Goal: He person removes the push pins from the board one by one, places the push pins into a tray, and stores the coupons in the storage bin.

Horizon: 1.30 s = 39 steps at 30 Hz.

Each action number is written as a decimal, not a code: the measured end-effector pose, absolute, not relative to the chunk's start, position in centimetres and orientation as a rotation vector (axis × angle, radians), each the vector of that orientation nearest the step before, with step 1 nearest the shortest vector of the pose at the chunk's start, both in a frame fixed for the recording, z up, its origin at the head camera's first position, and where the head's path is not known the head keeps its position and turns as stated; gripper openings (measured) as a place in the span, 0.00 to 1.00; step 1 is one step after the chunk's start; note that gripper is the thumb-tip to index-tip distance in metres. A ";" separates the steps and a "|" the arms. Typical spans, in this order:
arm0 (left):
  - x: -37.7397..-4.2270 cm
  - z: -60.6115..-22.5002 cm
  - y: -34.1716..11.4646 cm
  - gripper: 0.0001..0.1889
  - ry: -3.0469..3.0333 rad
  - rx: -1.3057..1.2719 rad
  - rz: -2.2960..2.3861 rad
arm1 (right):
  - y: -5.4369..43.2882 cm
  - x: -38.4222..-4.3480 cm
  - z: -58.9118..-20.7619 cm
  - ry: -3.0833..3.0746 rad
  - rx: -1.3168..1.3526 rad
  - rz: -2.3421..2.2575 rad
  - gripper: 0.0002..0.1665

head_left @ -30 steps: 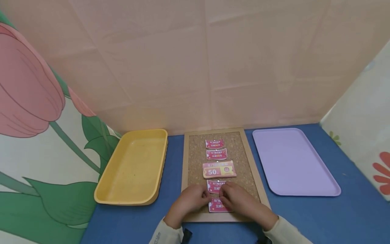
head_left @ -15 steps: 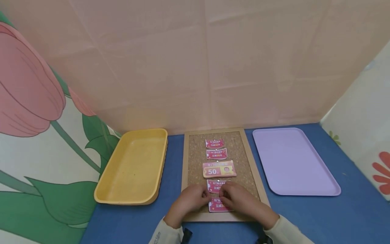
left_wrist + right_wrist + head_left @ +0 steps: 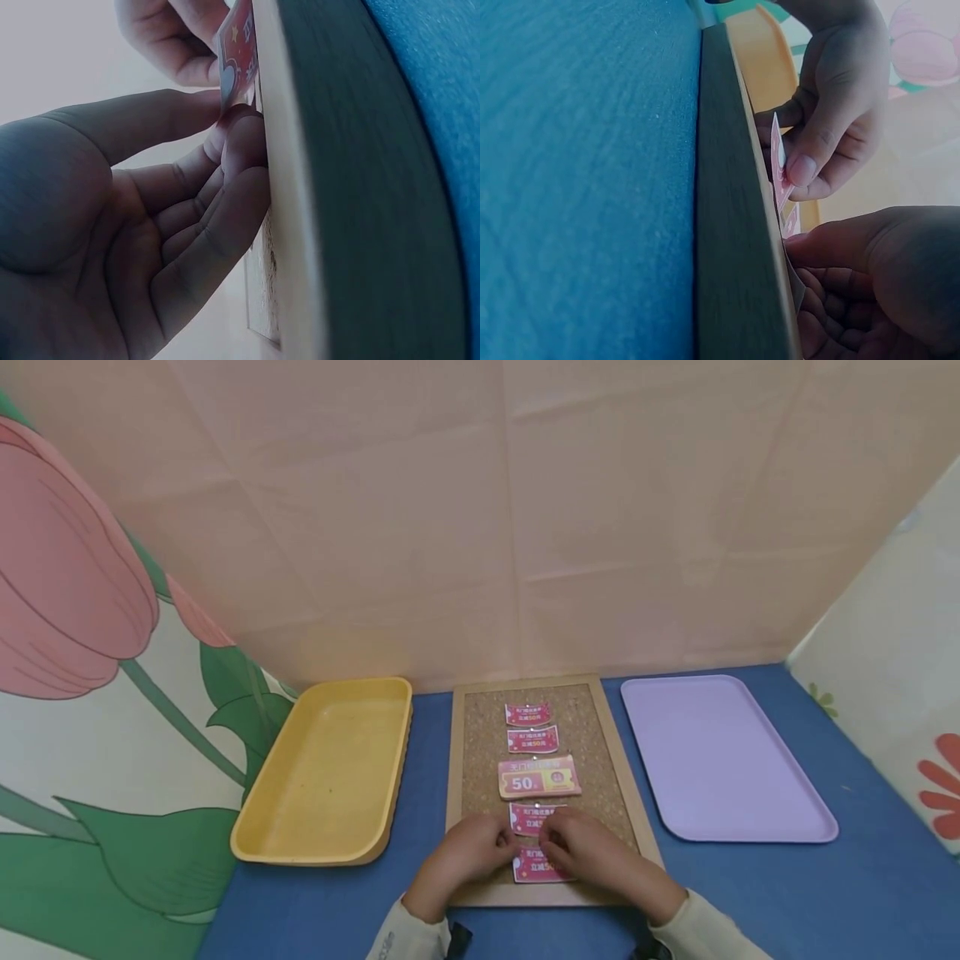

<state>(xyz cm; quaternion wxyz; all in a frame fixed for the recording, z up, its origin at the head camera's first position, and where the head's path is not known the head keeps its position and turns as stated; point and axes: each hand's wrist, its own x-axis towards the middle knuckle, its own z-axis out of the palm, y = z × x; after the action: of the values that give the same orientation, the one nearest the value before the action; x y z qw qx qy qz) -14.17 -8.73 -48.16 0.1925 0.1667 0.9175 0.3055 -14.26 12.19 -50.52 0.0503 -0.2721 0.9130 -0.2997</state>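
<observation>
A wood-framed corkboard bears a column of pink paper coupons. At its near end lies the lowest coupon, partly covered by the right hand. My left hand pinches this coupon's left side between thumb and fingers; the left wrist view shows its lifted corner at the thumb tip. Opposite, my right hand holds the right side, its thumb on the card and the other fingers curled beneath. Just above the hands is another small coupon, partly hidden by the right fingers.
Farther up the board are a larger 50-marked coupon and two small ones, the nearer coupon just above it. A yellow tray stands left of the board, a flat purple tray to its right, on blue cloth.
</observation>
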 end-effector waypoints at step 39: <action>-14.3 -48.5 -9.0 0.11 2.534 0.422 0.927 | 12.3 -14.0 -50.9 2.789 -0.846 -0.927 0.09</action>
<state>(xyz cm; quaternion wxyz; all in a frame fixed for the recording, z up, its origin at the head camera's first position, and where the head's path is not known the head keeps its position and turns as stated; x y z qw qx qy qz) -14.26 -9.02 -48.46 0.2040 0.1514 0.9083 0.3322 -13.99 12.33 -50.91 0.0416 -0.2765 0.9111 -0.3027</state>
